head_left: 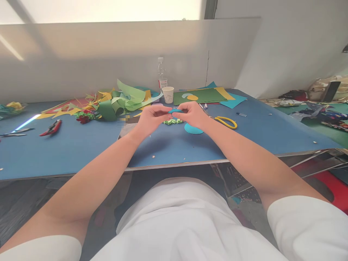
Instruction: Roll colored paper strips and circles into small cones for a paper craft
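Observation:
Between the fingertips of my left hand [152,119] and my right hand [192,113] is a small piece of blue paper [174,111], held above the table. Both hands are closed on it, thumbs and fingers pinching, and much of the paper is hidden by the fingers. Below them lies a cluster of small green paper curls [173,122]. A round piece of light-blue paper [193,129] rests on the table under my right hand. Just right of that hand are yellow-handled scissors [226,122], partly covered by it.
Coloured paper scraps [127,98] heap up at the back left. A paper cup [168,95] and a plastic bottle [162,74] stand near the wall. Flat coloured sheets [201,96] lie behind my right hand. Red-handled pliers [51,128] are on the left of the blue table [89,152].

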`<state>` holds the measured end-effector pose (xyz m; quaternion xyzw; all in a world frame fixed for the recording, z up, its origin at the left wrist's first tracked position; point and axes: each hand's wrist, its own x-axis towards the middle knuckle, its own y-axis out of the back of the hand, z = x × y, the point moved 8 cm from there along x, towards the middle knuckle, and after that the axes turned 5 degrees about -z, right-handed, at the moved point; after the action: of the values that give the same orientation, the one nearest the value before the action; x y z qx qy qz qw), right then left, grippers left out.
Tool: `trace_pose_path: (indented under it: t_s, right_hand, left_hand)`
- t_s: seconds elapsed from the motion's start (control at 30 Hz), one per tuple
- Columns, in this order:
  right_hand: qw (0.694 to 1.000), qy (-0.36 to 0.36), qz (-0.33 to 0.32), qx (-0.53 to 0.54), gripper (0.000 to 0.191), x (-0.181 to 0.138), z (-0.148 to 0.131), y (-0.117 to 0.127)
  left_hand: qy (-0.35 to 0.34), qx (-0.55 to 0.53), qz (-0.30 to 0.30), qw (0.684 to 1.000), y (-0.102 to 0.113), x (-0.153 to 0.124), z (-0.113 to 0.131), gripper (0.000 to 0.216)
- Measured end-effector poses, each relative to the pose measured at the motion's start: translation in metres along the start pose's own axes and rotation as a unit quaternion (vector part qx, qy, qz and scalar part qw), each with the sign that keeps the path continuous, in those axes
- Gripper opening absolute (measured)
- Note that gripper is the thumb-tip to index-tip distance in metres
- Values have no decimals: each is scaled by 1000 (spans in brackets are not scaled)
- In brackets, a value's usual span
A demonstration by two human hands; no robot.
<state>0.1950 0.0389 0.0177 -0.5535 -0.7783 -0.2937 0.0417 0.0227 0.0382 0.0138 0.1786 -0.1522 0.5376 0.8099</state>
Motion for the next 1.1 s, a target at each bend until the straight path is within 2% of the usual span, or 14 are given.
trace_pose_path:
  t_s: [0.23, 0.57, 0.87, 1.1]
  right_hand:
    - [1000, -12, 4, -3, 25, -2, -4, -3]
    - [999, 6, 10, -41, 25, -4, -13, -3]
    - [1000, -1, 8, -11, 26, -2, -8, -3]
    - [997, -34, -13, 61, 25, -3, -1, -10]
  left_hand:
    - [5, -1, 9, 1000, 0, -1, 1, 37]
    - [18, -7, 35, 999, -2, -2, 3, 28]
    - [32, -7, 53, 998, 2, -2, 2, 29]
    - [76, -91, 67, 991, 8, 1, -13, 33]
